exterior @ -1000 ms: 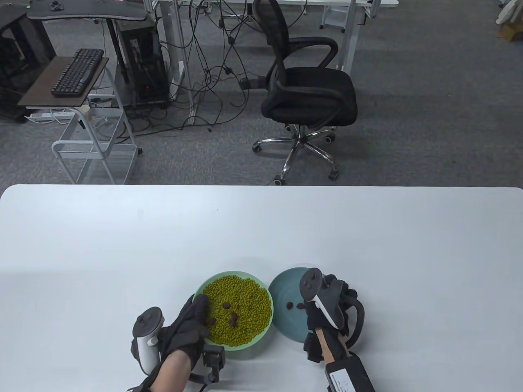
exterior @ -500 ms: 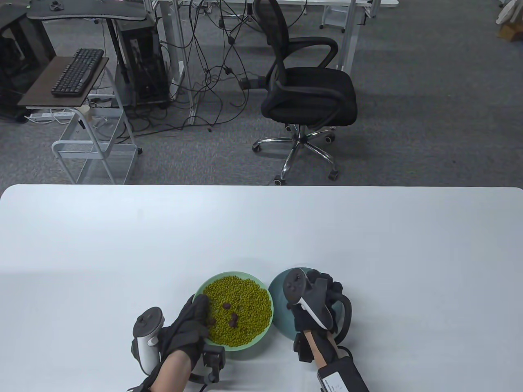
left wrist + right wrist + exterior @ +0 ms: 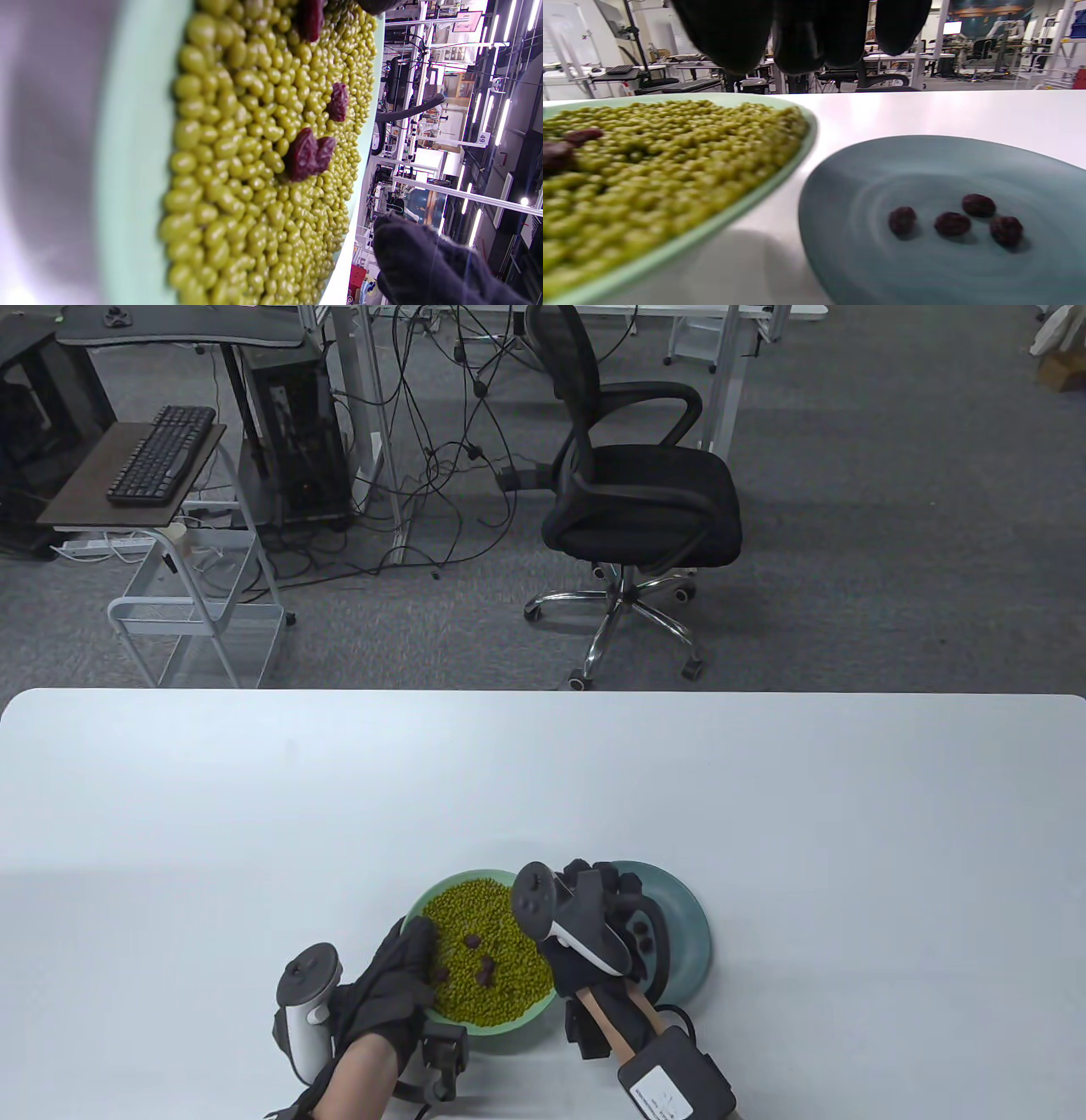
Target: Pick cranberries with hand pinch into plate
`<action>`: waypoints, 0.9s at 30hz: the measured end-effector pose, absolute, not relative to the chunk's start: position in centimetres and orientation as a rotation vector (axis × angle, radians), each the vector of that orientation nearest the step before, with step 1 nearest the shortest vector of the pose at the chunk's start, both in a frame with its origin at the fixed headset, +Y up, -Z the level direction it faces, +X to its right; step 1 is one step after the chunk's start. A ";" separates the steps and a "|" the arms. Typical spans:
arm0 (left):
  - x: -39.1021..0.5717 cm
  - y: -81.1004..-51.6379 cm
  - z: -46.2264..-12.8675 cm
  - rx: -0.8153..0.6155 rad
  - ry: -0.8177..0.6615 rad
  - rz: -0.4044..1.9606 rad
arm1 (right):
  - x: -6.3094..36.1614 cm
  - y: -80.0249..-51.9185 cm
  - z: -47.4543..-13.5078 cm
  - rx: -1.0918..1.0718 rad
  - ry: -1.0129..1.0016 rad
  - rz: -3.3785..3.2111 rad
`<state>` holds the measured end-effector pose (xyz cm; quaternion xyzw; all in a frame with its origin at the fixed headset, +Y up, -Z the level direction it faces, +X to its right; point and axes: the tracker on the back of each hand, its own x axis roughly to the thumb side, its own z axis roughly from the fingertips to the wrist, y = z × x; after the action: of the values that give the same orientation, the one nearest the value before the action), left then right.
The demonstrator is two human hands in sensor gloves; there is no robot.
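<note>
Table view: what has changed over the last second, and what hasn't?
The right hand swung left, off the teal plate toward the green bowl of beans. Four cranberries lie on the plate. The left hand stays on the bowl's near-left rim; bowl and plate kept their places.

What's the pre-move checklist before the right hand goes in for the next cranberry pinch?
1. Cranberries left in the light green bowl of green beans: ok, several lie on top.
2. Left hand steadies that bowl at its near-left rim: ok.
3. Right hand over the gap between bowl and plate: ok.
4. Right hand's fingers carry nothing: cannot tell, only their blurred undersides show.
5. Teal plate beside the bowl, apart from it: ok, white table shows between them.
6. Earlier picks in the plate: ok, four cranberries lie there.
</note>
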<state>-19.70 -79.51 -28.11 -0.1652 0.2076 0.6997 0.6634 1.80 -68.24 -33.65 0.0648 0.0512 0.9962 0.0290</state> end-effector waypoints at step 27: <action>-19.6 -79.5 -28.1 -0.374 0.467 1.577 | -6.3 -68.8 -32.3 0.563 0.292 3.240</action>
<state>-19.64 -79.52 -28.10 -0.1658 0.2067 0.6982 0.6650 -6.34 -68.77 -32.31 0.1699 0.0880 0.9783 -0.0798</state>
